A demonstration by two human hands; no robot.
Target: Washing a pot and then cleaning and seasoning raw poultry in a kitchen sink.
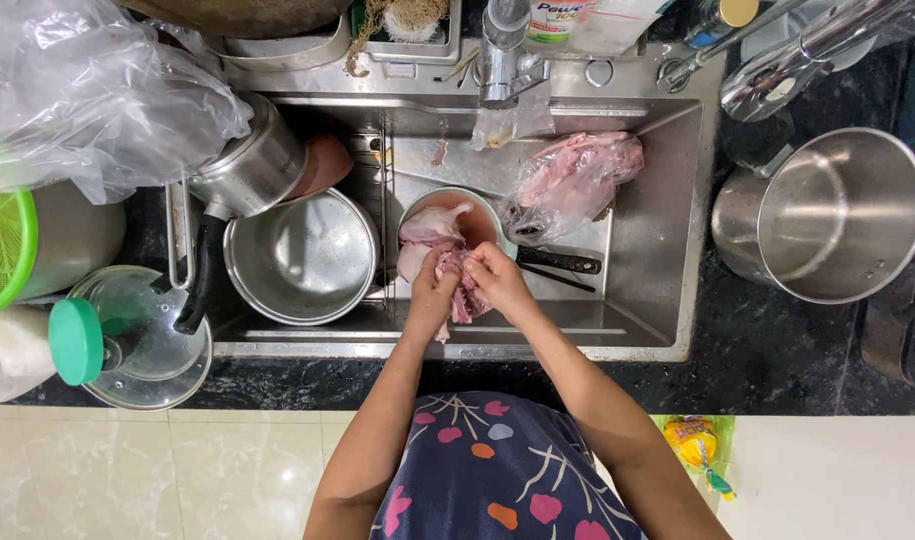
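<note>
While both hands work over the sink [667, 200], the raw chicken pieces [432, 235] lie in a small pan [477, 215] with a dark handle, standing in the right part of the basin; the left hand [433, 290] and the right hand [497, 280] meet at the pan's near edge, fingers curled and closed on a pinkish piece of meat [464, 300] held between them, just above the pan's rim. Judging by the layout, the work on the chicken looks partway along: some pieces already rest in the pan, while a clear plastic bag of more raw meat [572, 180] lies behind it, apparently untouched; a steel pot [302, 255] sits empty in the left part of the basin. Both forearms reach forward from the body, elbows apart and wrists drawn together, palms turned toward each other; a large steel pot [837, 215] stands on the dark bench [777, 350] to the right.
</note>
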